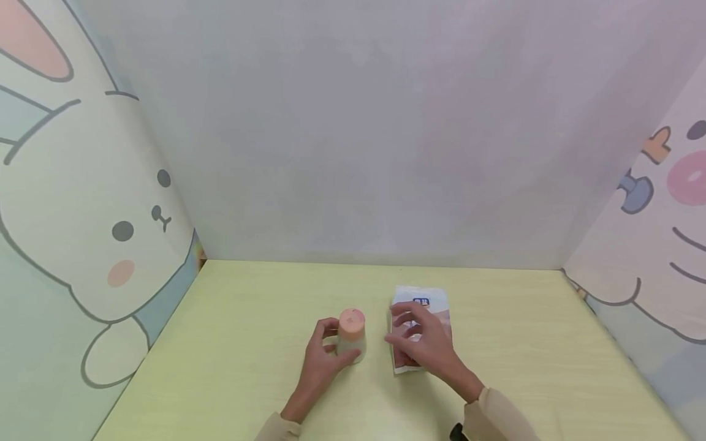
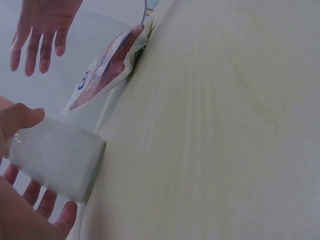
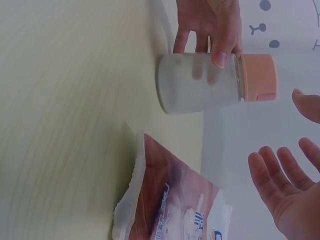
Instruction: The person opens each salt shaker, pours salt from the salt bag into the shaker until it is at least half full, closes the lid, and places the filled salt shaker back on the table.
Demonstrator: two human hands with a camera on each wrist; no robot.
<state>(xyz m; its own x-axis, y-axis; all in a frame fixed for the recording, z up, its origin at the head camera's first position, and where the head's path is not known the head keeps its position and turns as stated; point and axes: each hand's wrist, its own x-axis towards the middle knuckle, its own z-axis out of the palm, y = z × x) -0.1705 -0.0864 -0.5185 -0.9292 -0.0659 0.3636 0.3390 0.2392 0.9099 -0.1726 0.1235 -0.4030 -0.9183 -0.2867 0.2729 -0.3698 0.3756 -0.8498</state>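
Note:
A clear glass jar with a peach-orange lid stands upright on the table. My left hand grips it, with the thumb on one side and the fingers on the other. The right wrist view shows the thumb pressed to the glass just below the lid. To the jar's right lies a white and brown-red printed plastic packet. My right hand hovers over this packet, fingers apart and loosely bent, holding nothing. In the left wrist view the packet looks plump and lies flat.
The pale yellow wooden table carries both things near its middle. A plain light wall rises behind its far edge. Side panels with a cartoon rabbit and another cartoon face stand left and right.

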